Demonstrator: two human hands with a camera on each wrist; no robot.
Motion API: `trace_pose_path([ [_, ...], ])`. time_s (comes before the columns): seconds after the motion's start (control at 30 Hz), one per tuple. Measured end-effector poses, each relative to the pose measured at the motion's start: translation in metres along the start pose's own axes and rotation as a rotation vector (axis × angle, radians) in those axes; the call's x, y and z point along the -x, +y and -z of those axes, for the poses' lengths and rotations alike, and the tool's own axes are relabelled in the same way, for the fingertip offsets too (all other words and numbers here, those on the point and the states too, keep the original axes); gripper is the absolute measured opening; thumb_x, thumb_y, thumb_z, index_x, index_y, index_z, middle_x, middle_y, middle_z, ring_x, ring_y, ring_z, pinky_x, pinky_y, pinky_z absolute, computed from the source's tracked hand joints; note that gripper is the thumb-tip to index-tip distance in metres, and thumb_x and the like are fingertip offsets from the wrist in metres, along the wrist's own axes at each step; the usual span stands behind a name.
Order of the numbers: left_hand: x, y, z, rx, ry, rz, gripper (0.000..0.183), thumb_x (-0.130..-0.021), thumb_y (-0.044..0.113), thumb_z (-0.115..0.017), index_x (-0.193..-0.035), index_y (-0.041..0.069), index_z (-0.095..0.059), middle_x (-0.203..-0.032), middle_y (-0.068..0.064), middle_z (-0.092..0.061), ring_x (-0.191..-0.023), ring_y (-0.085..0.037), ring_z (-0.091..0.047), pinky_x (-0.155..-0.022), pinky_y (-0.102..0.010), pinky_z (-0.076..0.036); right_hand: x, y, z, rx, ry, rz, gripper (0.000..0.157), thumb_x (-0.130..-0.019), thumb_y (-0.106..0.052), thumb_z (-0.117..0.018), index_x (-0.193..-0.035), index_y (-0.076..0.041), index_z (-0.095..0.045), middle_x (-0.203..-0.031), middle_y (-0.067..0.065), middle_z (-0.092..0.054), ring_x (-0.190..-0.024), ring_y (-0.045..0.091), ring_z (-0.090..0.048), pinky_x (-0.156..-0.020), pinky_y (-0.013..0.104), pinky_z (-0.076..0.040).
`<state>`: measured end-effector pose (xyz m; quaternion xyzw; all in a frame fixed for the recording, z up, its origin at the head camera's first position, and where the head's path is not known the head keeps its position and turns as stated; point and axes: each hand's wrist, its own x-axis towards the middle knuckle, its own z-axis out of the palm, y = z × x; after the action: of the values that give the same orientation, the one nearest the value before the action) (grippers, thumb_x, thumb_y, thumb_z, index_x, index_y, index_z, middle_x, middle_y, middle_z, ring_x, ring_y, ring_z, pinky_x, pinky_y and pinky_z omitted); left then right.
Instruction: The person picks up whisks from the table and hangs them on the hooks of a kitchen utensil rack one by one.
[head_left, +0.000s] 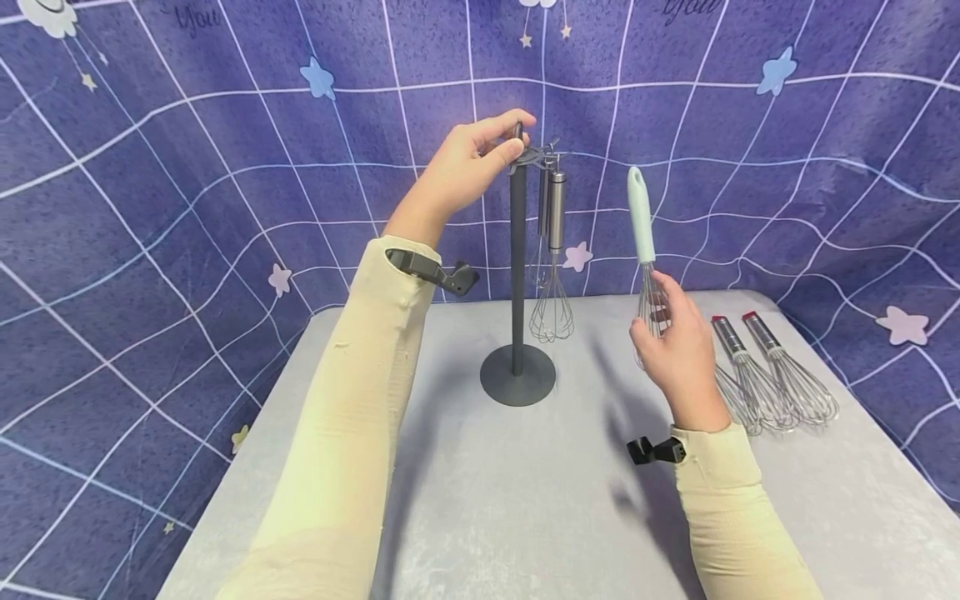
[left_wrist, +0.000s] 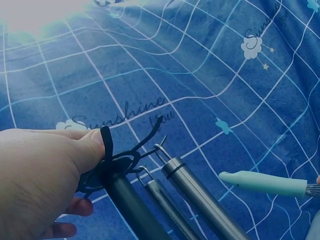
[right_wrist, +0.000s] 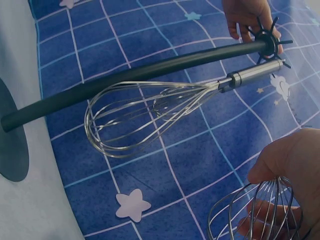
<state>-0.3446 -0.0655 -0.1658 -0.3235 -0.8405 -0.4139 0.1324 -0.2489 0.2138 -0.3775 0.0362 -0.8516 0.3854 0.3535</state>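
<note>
Brace firmly, guide lightly

Brace the stand (head_left: 517, 275) with the left hand (head_left: 461, 169), pinching its top between fingers. Steady the mint-handled whisk (head_left: 642, 233), gripped by its wires in the right hand (head_left: 684, 343) at the stand's 3 o'clock; guide handle-up, avoiding the hanging whisks (head_left: 557, 215).

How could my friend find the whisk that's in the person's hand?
Find the tall dark utensil stand on the pale table. To its right in the head view, the right hand holds a balloon whisk by its wires, handle up. Its pale green handle sets it apart; the other whisk handles in view look metallic.
</note>
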Motion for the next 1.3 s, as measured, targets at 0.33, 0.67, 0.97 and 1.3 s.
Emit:
trace_pose_path([
  [0.33,0.002,0.003,-0.002,-0.013,0.016,0.011,0.034,-0.105,0.029,-0.056,-0.139,0.023,-0.061,-0.119,0.005,-0.067,-0.082,-0.017,-0.051,-0.071,-0.030,-0.038,0.002,-0.009,-0.001,-0.027,0.035,0.029,0.064,-0.085,-0.010,-0.069,-0.146,-0.020,-0.053,-0.112,0.019,-0.065,-0.093,0.032,-0.063,-0.075,0.040,-0.045],
  [0.67,0.002,0.004,-0.004,-0.019,0.032,0.009,0.034,-0.105,0.030,-0.055,-0.138,0.023,-0.062,-0.111,0.006,-0.059,-0.075,-0.015,-0.046,-0.067,-0.030,-0.037,0.004,-0.018,-0.001,-0.074,0.064,0.088,0.064,-0.084,-0.007,-0.069,-0.145,-0.021,-0.054,-0.110,0.017,-0.064,-0.089,0.031,-0.063,-0.073,0.043,-0.047],
  [0.97,0.004,0.004,-0.004,-0.044,0.035,0.036,0.034,-0.105,0.033,-0.054,-0.138,0.026,-0.061,-0.110,0.006,-0.058,-0.069,-0.014,-0.040,-0.061,-0.029,-0.034,0.007,-0.025,-0.002,-0.104,0.071,0.129,0.066,-0.083,-0.006,-0.070,-0.146,-0.022,-0.054,-0.115,0.015,-0.065,-0.091,0.028,-0.062,-0.074,0.039,-0.048],
  [1.3,0.003,0.004,-0.005,-0.064,0.043,0.039,0.035,-0.105,0.033,-0.054,-0.139,0.026,-0.060,-0.115,0.007,-0.057,-0.070,-0.014,-0.041,-0.063,-0.029,-0.036,0.007,-0.030,-0.002,-0.130,0.090,0.188,0.068,-0.082,-0.001,-0.071,-0.145,-0.019,-0.055,-0.113,0.015,-0.066,-0.091,0.028,-0.062,-0.073,0.038,-0.046],
])
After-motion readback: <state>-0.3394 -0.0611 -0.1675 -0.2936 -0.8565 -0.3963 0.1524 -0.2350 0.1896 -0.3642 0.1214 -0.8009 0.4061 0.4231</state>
